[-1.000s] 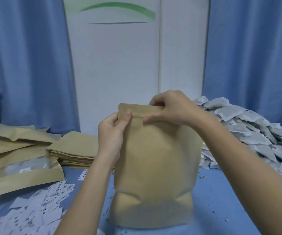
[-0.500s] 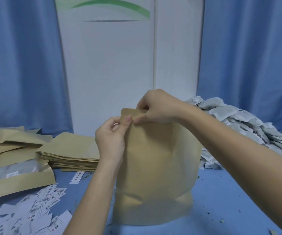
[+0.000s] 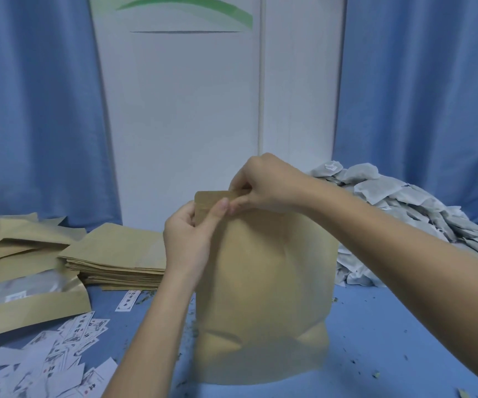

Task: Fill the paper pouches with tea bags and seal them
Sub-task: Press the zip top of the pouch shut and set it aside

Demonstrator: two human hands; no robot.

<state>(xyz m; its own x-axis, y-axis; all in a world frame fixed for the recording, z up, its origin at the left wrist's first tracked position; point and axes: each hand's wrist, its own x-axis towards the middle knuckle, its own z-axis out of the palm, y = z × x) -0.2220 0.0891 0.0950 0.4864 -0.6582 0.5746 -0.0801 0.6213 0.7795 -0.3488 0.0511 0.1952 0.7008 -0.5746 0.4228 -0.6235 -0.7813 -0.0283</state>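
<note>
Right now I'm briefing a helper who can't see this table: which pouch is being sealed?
Start at the white panel between the blue curtains; directly before it, mid-table, stands the kraft pouch. Both the left hand and right hand pinch its top strip. Unlike the flat pouch stack left of it, it stands upright and bulging.

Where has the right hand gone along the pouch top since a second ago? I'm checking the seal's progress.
Yes. The right hand has slid leftward along the top edge of the standing pouch, and now meets the left hand near the pouch's left corner.
</note>
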